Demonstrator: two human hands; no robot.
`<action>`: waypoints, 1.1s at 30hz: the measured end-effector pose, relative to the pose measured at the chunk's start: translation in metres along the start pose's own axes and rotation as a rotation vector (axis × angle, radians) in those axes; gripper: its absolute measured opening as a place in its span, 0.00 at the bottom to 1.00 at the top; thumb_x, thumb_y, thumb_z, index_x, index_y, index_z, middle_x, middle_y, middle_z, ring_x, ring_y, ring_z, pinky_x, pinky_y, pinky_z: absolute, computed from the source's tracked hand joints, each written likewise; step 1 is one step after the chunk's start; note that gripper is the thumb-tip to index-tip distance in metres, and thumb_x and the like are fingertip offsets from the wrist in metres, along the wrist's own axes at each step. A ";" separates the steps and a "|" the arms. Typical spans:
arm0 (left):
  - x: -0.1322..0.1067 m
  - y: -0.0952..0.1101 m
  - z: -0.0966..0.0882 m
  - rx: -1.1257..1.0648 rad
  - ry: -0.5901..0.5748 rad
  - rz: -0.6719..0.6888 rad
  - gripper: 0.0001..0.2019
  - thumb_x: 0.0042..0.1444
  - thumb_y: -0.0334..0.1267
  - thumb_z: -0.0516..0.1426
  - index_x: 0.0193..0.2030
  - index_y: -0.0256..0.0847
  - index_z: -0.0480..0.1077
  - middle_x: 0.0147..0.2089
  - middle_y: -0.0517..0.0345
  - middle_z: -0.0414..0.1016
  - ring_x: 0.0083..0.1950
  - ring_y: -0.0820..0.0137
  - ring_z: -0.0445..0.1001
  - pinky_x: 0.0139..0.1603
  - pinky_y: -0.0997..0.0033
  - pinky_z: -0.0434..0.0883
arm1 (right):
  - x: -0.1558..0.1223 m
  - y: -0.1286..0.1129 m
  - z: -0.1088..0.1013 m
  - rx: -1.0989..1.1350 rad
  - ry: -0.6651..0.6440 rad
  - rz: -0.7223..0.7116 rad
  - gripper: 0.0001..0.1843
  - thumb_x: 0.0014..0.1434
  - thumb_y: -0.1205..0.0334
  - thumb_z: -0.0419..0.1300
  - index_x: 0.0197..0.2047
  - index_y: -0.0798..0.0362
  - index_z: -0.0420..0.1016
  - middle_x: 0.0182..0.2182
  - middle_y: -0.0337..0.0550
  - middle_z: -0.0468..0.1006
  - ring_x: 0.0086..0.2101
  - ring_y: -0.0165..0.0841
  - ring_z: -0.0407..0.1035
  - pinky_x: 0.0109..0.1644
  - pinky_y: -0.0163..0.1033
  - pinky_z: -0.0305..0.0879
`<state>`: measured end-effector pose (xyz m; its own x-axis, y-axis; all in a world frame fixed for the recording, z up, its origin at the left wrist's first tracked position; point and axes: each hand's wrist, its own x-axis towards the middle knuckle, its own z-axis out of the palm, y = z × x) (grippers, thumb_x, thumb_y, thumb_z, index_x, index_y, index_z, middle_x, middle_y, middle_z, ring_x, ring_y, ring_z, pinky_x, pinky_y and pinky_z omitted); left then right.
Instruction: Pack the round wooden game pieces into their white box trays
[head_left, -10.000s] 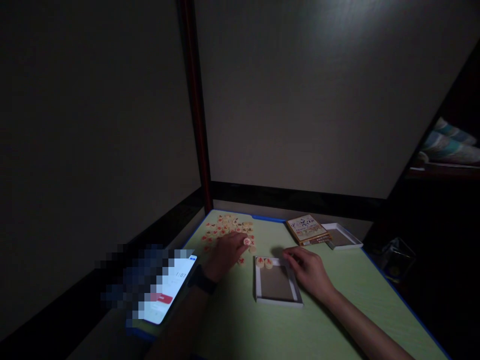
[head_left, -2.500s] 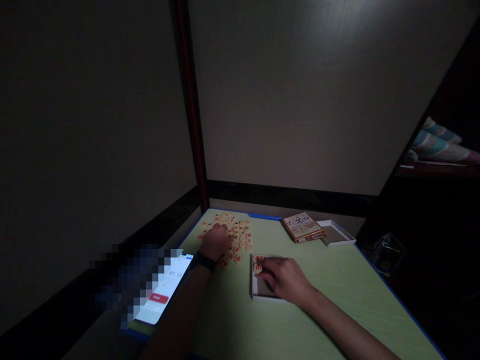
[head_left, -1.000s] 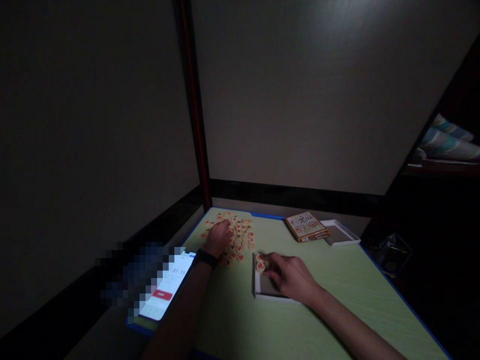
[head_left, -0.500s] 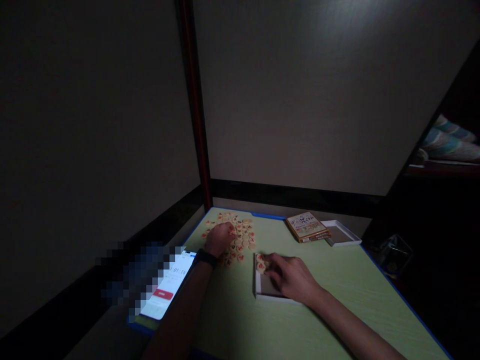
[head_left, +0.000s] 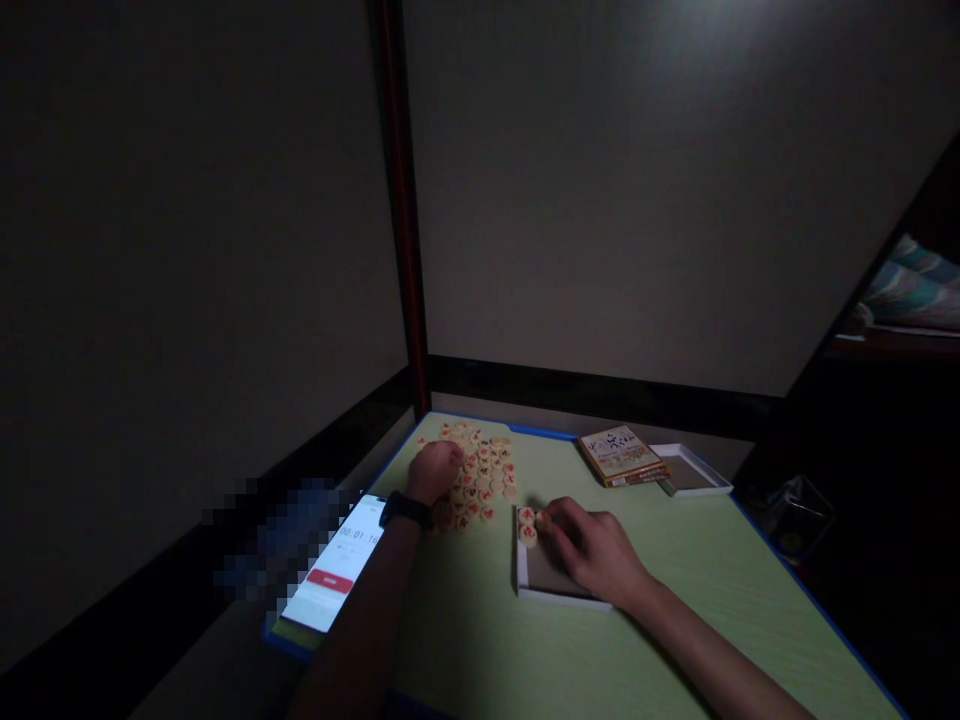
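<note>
Mostly pale round game pieces (head_left: 484, 482), red and black marks

The bare left hand (head_left: 433, 472) reaches forward on a straight forearm, its fingers seemingly curled into a loose fist in the dim light. The bare right hand (head_left: 596, 548) lies palm down, forearm angled inward, fingers bent leftward.

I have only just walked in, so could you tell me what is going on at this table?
A person works at a green table. The left hand rests, curled, on a spread of round game pieces. The right hand lies over a white tray, fingertips by the few pieces in its far left corner. A phone lies at the left edge; a printed box sits farther back.
</note>
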<state>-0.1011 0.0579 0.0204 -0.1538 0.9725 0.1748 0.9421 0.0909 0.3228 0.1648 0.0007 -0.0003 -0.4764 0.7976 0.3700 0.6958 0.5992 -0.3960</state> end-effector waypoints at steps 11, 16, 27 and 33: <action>0.003 -0.010 -0.014 0.011 0.048 -0.056 0.18 0.63 0.36 0.44 0.41 0.40 0.76 0.45 0.48 0.80 0.45 0.65 0.76 0.43 0.72 0.67 | -0.001 0.008 0.005 -0.013 0.022 -0.012 0.16 0.67 0.55 0.46 0.43 0.51 0.72 0.24 0.40 0.80 0.23 0.35 0.74 0.29 0.36 0.61; -0.001 -0.022 -0.030 0.072 -0.059 -0.174 0.14 0.60 0.38 0.50 0.41 0.41 0.77 0.44 0.47 0.80 0.46 0.61 0.77 0.43 0.69 0.69 | 0.001 0.007 0.006 0.026 0.026 0.002 0.15 0.66 0.54 0.46 0.43 0.50 0.71 0.25 0.40 0.81 0.23 0.35 0.74 0.29 0.35 0.63; -0.006 -0.026 -0.044 0.149 0.032 -0.273 0.16 0.60 0.30 0.49 0.44 0.37 0.77 0.45 0.41 0.79 0.48 0.58 0.78 0.45 0.66 0.73 | 0.027 0.007 -0.009 -0.015 0.086 0.033 0.17 0.65 0.54 0.47 0.46 0.52 0.73 0.25 0.41 0.80 0.24 0.35 0.73 0.30 0.36 0.63; -0.004 -0.018 -0.031 0.165 0.014 -0.222 0.19 0.60 0.27 0.48 0.51 0.43 0.74 0.49 0.45 0.78 0.50 0.60 0.77 0.46 0.66 0.72 | 0.103 0.001 0.001 -0.119 -0.097 -0.025 0.16 0.61 0.65 0.54 0.49 0.54 0.77 0.44 0.49 0.81 0.39 0.36 0.74 0.44 0.37 0.65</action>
<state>-0.1264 0.0461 0.0425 -0.3647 0.9220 0.1300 0.9206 0.3361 0.1987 0.1153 0.0835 0.0367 -0.5397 0.7890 0.2936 0.7391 0.6111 -0.2834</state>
